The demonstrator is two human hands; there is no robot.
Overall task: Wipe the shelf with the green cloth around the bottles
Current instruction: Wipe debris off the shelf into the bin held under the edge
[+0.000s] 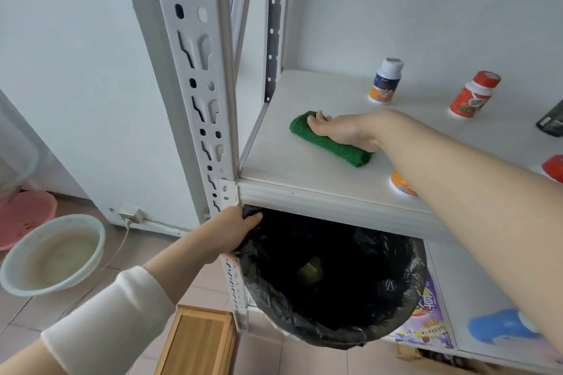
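A folded green cloth lies on the white shelf, near its left end. My right hand rests flat on top of the cloth, fingers pointing left. Behind it stand a white-capped bottle and a red-capped bottle. An orange cap peeks out under my right forearm, and a red cap shows at the right edge. My left hand grips the rim of a bin lined with a black bag, held just below the shelf's front edge.
A white perforated upright frames the shelf's left side. A dark object lies at the far right of the shelf. On the floor sit a pale basin, a pink basin and a wooden box. Lower shelf holds a blue item.
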